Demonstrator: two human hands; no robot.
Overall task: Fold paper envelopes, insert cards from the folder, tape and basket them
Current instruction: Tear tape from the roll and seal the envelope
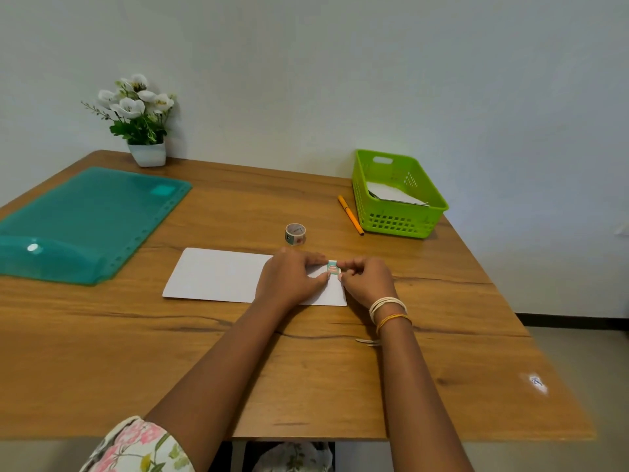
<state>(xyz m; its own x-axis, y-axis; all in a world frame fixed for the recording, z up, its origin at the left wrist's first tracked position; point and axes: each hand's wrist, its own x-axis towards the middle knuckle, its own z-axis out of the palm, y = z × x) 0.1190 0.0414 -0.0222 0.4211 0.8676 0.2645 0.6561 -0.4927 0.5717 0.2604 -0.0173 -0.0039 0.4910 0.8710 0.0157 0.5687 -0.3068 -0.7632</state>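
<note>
Right grip: a small patterned piece of tape (333, 267) is pinched between thumb and fingertips of the right hand (369, 281), at the far right corner of the white paper (218, 274).
Left grip: the left hand (289, 275) is laid on the paper with fingers fairly straight, pressing it down just beside the tape piece; nothing is clasped.
Paper: lain flat near the middle of the table (102, 352).
Tape roll (295, 234): stood just beyond the paper's far edge; its print is too small to be read.
Basket (398, 194): green, set at the table's far right corner, white folded paper seen inside.
Pen (351, 215): orange, laid just left of the basket.
Folder (85, 223): teal, translucent, placed along the left edge.
Potted flowers (138, 120): at the far left corner.
Surface and room: wood-grain tabletop, plain pale wall behind.
</note>
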